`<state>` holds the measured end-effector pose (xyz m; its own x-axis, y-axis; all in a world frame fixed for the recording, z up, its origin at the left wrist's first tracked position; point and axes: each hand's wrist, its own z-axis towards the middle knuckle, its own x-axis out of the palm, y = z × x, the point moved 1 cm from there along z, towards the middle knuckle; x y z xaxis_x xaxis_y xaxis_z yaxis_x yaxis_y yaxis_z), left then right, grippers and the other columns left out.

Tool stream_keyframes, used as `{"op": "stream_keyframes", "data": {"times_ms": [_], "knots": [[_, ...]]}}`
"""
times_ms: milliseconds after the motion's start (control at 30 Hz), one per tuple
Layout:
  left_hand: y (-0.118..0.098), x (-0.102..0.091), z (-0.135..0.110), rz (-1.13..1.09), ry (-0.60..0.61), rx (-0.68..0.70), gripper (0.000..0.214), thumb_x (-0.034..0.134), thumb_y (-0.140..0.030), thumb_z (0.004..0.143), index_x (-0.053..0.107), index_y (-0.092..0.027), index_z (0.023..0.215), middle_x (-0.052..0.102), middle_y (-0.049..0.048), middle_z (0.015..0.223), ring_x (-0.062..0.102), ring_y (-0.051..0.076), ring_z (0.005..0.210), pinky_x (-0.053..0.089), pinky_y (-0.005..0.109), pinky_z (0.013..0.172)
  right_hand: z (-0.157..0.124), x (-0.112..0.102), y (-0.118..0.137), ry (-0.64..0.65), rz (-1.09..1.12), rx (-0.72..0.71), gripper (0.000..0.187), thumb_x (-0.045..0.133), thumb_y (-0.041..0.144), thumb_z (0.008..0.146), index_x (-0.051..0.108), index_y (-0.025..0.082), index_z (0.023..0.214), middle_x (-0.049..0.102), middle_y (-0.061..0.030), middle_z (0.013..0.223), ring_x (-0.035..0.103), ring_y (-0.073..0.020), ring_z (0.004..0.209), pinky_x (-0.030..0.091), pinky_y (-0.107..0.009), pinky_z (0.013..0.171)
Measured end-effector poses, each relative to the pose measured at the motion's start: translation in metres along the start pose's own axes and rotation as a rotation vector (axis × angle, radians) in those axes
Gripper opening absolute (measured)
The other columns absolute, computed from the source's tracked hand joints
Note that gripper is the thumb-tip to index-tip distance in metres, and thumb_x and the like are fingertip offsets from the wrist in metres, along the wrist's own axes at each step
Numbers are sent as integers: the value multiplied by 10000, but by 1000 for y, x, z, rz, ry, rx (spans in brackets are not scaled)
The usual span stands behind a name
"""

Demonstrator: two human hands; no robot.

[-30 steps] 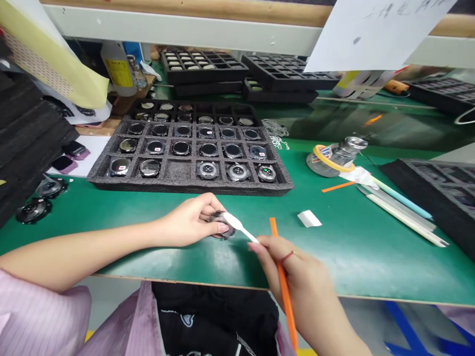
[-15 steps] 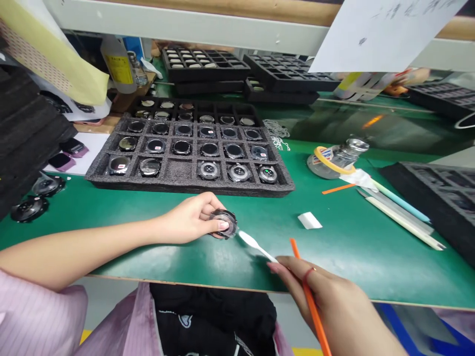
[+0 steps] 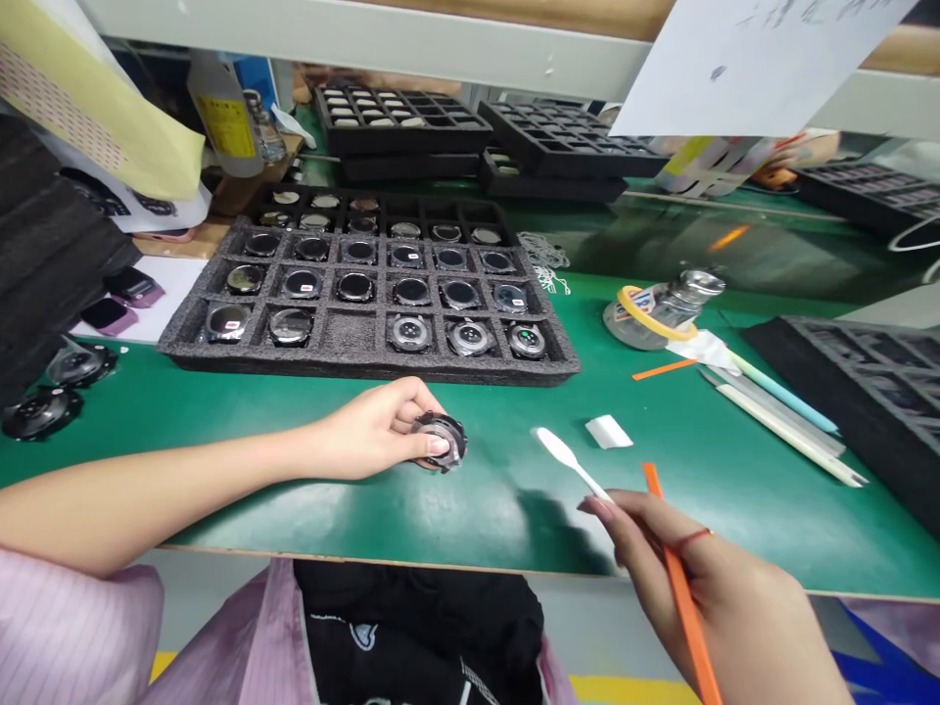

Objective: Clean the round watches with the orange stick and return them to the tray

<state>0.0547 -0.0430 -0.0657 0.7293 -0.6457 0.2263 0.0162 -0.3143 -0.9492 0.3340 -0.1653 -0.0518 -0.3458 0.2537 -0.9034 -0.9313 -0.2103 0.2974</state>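
My left hand is closed on a round dark watch case, held just above the green mat near the front edge. My right hand, at the lower right, is closed on a white flat-tipped swab and also on an orange stick. The swab's tip points up and left and stands well apart from the watch case. A small white pad lies on the mat just right of the swab tip.
A grey foam tray with several watch cases sits behind my hands. A glass dispenser bottle, pale sticks and a black tray lie at the right. More black trays stand at the back, loose parts at the left.
My right hand has drawn the swab away from the watch case, moving right and toward me. The left hand and the watch case have stayed in place.
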Motion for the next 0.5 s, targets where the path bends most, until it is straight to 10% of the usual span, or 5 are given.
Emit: {"op": "stream_keyframes", "data": {"times_ms": [267,500], "knots": [[-2,1,-1,59,-11,-4,273,800,-158,837,548,-160,944,763,33,890,741,140,808,583,284,774,41,34,-13,-190,63,264,607,487,703,972,747,178,1132,766,-112,867,745,-264,814,561,-348,699],[-8,7,-6,241,29,-24,434,724,-245,888,577,-189,1292,781,67,1065,759,176,942,569,319,893,117,-6,-82,-449,568,496,579,389,559,1051,723,119,877,598,-49,646,560,-120,517,498,-272,538]]}}
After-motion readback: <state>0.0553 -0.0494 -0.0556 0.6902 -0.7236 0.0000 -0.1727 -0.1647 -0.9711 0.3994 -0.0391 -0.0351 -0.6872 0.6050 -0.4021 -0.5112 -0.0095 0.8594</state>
